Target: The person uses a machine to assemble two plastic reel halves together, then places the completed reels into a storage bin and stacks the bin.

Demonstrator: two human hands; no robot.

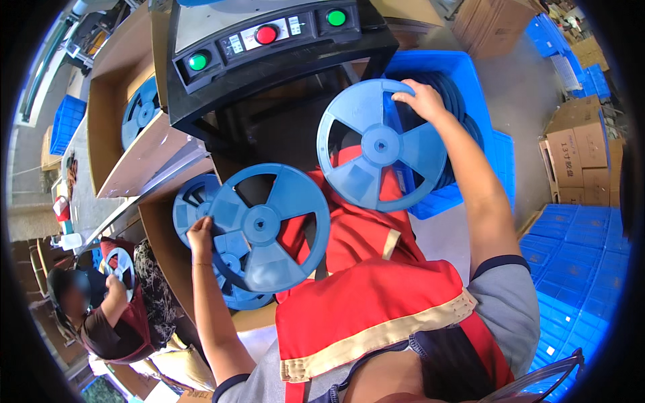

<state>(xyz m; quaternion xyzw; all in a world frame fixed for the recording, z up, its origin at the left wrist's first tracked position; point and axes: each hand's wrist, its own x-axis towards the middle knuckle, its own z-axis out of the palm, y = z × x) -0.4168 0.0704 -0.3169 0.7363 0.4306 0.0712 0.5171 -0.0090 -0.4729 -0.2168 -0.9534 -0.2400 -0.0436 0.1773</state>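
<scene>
My left hand (199, 238) is closed on the left rim of a blue plastic reel (261, 225) with wide cut-out windows and a small hub hole. This reel is held above a cardboard box (160, 225) with more blue reels (185, 208) in it. My right hand (424, 102) grips the upper right rim of a second blue reel (381, 145), fingers over its edge. That one is in front of a blue plastic crate (485, 144) of stacked dark blue reels (449, 91). Both held reels face me, side by side over my red apron.
Ahead stands a black machine panel (265, 57) with two green buttons and one red. Another cardboard box (111, 101) at left holds a reel. A seated co-worker (111, 309) holds a reel at lower left. Blue crates (578, 248) and cartons (578, 148) are stacked right.
</scene>
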